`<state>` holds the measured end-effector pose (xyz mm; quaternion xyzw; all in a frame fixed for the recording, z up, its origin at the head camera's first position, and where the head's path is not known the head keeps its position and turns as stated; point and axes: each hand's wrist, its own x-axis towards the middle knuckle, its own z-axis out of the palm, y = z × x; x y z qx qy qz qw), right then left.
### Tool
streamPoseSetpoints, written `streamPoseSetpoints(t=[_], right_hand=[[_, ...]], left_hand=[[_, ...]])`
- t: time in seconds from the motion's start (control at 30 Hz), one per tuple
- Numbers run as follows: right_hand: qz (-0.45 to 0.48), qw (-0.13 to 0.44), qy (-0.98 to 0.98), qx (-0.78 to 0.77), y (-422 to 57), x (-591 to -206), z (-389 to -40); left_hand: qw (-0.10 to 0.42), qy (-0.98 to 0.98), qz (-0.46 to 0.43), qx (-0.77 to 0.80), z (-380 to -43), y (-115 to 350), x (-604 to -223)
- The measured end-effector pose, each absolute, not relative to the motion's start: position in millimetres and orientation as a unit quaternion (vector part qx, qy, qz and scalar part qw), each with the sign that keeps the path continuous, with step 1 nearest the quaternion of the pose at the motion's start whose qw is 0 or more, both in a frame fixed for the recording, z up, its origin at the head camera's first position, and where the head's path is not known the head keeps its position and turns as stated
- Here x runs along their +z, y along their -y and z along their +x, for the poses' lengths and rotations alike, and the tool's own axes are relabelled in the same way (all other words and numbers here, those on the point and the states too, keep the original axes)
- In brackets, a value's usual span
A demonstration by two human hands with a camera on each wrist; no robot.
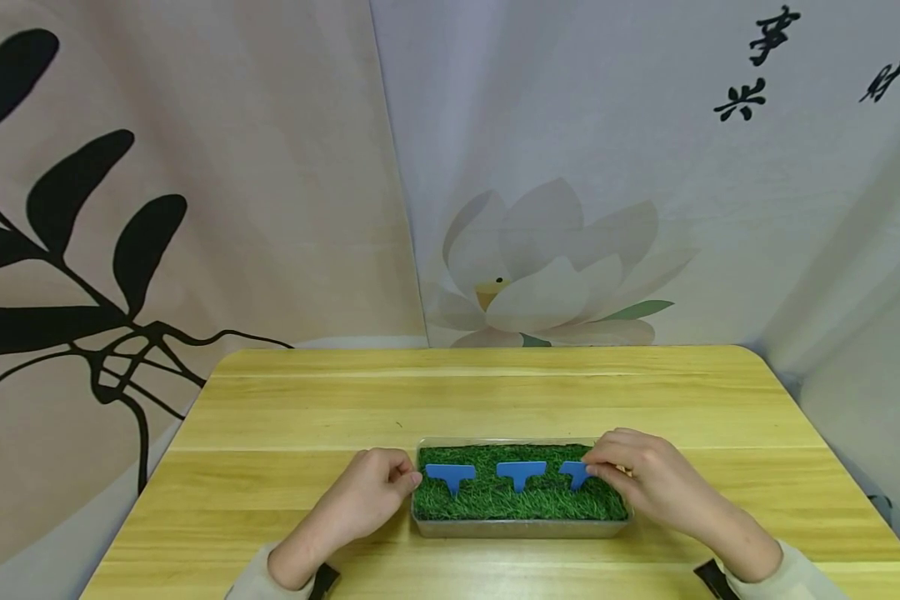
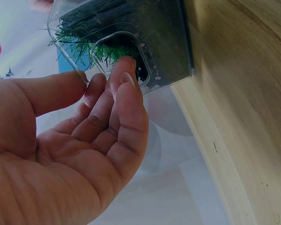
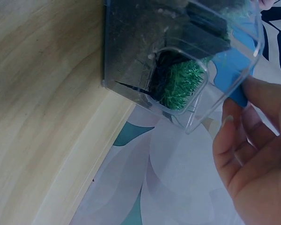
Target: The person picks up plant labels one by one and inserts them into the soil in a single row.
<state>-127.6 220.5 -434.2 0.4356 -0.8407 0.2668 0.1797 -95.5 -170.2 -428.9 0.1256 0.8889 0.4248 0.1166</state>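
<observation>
A clear plastic box (image 1: 525, 529) filled with green artificial grass (image 1: 487, 505) sits on the table. Three blue T-shaped plant labels stand in a row in the turf: a left one (image 1: 450, 473), a middle one (image 1: 521, 473) and a right one (image 1: 574, 473). My right hand (image 1: 648, 471) pinches the right label's outer end between thumb and fingers, which cover part of it; the right wrist view shows this blue label (image 3: 230, 70) over the box rim. At the box's left end, my left hand (image 1: 367, 492) holds the rim, thumb (image 2: 61, 93) against curled fingers.
The wooden table (image 1: 307, 400) extends around the box on all sides. Behind it hangs a pale curtain (image 1: 285, 167) printed with dark leaves, a flower and black characters. Dark straps (image 1: 712, 575) show at the wrists.
</observation>
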Motion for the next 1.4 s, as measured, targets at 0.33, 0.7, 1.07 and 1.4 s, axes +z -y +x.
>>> streamPoseSetpoints(t=[0.33, 0.7, 1.07, 1.4], right_hand=[[0.427, 0.175, 0.840, 0.284, -220.4, -435.0, -124.4], [0.412, 0.159, 0.843, 0.308, -221.2, -435.4, -121.6], [0.376, 0.150, 0.860, 0.312, -223.3, -431.7, -119.3], [0.359, 0.163, 0.858, 0.328, -227.7, -427.5, -118.3]], left_hand=[[0.115, -0.889, 0.126, 0.424, -94.9, 170.1, -429.2], [0.126, -0.885, 0.122, 0.431, -94.8, 170.1, -429.2], [0.126, -0.886, 0.124, 0.430, -95.5, 170.3, -429.6], [0.119, -0.888, 0.130, 0.424, -95.3, 170.7, -428.9]])
